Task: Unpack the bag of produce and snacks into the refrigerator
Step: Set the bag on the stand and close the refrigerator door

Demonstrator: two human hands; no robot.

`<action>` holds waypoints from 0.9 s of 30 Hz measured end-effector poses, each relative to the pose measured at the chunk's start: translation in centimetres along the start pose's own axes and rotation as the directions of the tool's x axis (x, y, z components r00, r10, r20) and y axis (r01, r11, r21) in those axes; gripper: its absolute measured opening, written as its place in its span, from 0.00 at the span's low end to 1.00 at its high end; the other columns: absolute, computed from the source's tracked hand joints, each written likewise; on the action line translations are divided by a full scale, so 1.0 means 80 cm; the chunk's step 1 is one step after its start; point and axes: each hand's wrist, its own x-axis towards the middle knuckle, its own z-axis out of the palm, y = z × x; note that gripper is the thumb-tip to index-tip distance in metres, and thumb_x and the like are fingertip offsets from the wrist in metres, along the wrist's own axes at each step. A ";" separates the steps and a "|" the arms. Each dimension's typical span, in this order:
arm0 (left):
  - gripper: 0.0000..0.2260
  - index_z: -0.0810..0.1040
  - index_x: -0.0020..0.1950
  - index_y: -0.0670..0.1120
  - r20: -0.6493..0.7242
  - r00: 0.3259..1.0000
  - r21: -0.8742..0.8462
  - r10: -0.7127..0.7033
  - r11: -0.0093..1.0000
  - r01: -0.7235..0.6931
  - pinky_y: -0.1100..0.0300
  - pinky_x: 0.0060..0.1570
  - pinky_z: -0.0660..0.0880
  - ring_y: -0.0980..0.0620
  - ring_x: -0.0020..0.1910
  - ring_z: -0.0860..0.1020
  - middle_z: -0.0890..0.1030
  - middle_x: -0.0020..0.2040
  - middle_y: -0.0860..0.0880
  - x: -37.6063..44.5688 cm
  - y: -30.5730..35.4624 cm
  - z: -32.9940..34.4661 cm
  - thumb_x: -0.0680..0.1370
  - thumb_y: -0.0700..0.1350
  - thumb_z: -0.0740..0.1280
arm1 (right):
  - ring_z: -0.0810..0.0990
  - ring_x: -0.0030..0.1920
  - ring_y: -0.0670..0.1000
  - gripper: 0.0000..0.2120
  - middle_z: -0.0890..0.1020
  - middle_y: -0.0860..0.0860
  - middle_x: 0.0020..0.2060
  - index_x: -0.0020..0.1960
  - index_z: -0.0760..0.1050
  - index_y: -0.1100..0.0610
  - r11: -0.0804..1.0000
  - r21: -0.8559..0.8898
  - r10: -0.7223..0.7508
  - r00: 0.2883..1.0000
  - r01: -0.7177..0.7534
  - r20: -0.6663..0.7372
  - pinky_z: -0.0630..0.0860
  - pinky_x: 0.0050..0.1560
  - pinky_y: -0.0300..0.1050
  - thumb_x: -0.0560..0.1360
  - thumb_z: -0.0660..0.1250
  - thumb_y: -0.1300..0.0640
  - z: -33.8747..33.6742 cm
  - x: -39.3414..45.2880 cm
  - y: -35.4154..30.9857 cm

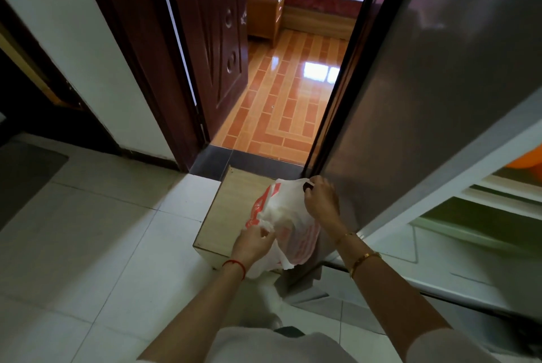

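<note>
Head view. White plastic bag with red-orange print [289, 224] sits on a low wooden box [231, 210] on the pale tiled floor [96, 245], just below frame centre, at the foot of the open refrigerator door [425, 83].

Left hand [253, 241], at 7 o'clock of the bag: fingers curled, pinching a bunched fold of the bag's near edge. Red string on that wrist.

Right hand [319, 198], at 1 o'clock of the bag: fingers curled round the bag's top edge or handle, lifting it; a small dark patch shows at the fingertips, cannot tell what it is. Gold bracelets on that wrist.

Bag contents not visible.

Refrigerator interior [484, 216] shows at 4 o'clock of the frame: pale shelves, something orange on an upper level.

At 12 o'clock, an open dark-red door [211, 39] and a room with glossy orange floor tiles.
</note>
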 end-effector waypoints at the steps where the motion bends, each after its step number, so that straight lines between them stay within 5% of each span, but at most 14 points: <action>1: 0.17 0.80 0.60 0.42 -0.012 1.000 0.052 0.018 0.998 -0.018 0.65 0.37 0.72 0.50 0.46 0.77 0.82 0.56 0.42 -0.002 0.002 -0.009 0.83 0.52 0.59 | 0.75 0.61 0.57 0.14 0.76 0.57 0.61 0.64 0.72 0.60 0.999 0.020 -0.038 0.999 0.038 0.003 0.74 0.60 0.49 0.80 0.61 0.60 -0.005 -0.007 0.001; 6: 0.17 0.73 0.70 0.46 -0.101 0.969 0.147 0.227 0.966 -0.211 0.63 0.46 0.74 0.49 0.51 0.79 0.81 0.60 0.43 -0.024 0.018 -0.061 0.83 0.50 0.60 | 0.74 0.64 0.51 0.16 0.73 0.49 0.65 0.68 0.69 0.51 0.982 0.148 -0.123 0.992 0.120 0.012 0.73 0.67 0.49 0.81 0.60 0.52 -0.022 -0.061 0.009; 8: 0.16 0.73 0.70 0.44 -0.176 0.910 0.177 0.374 0.922 -0.345 0.67 0.49 0.70 0.51 0.54 0.77 0.80 0.62 0.43 -0.041 0.022 -0.079 0.82 0.47 0.63 | 0.74 0.64 0.50 0.16 0.74 0.48 0.65 0.68 0.69 0.49 0.979 0.155 -0.129 0.992 0.129 -0.011 0.73 0.67 0.49 0.81 0.60 0.49 -0.032 -0.087 0.013; 14: 0.19 0.73 0.71 0.44 -0.209 0.720 0.294 0.662 0.745 -0.599 0.52 0.71 0.66 0.45 0.70 0.72 0.75 0.69 0.44 -0.078 0.028 -0.111 0.80 0.41 0.67 | 0.73 0.65 0.50 0.19 0.75 0.50 0.65 0.70 0.69 0.52 0.966 0.170 -0.171 0.976 0.193 -0.134 0.70 0.67 0.44 0.80 0.62 0.53 -0.068 -0.187 0.022; 17: 0.19 0.73 0.71 0.45 -0.172 0.639 0.321 0.750 0.656 -0.683 0.46 0.70 0.68 0.47 0.69 0.72 0.75 0.69 0.45 -0.096 0.028 -0.111 0.79 0.43 0.65 | 0.73 0.65 0.52 0.19 0.76 0.53 0.65 0.70 0.70 0.57 0.974 0.173 -0.109 0.969 0.149 -0.221 0.69 0.66 0.43 0.80 0.64 0.55 -0.082 -0.242 0.025; 22: 0.18 0.74 0.70 0.46 -0.020 0.602 0.327 0.798 0.574 -0.750 0.47 0.69 0.70 0.48 0.70 0.72 0.75 0.70 0.47 -0.142 0.032 -0.093 0.80 0.45 0.66 | 0.68 0.70 0.52 0.22 0.73 0.53 0.69 0.72 0.67 0.56 0.985 0.171 0.056 0.949 -0.002 -0.312 0.66 0.72 0.46 0.80 0.64 0.54 -0.106 -0.333 0.053; 27: 0.16 0.75 0.67 0.49 0.130 0.549 0.279 0.825 0.501 -0.819 0.55 0.63 0.72 0.54 0.62 0.74 0.78 0.65 0.50 -0.199 0.050 -0.055 0.80 0.47 0.64 | 0.69 0.69 0.53 0.23 0.73 0.53 0.68 0.72 0.68 0.55 0.974 0.176 0.206 0.889 -0.145 -0.410 0.67 0.70 0.46 0.79 0.65 0.52 -0.127 -0.429 0.086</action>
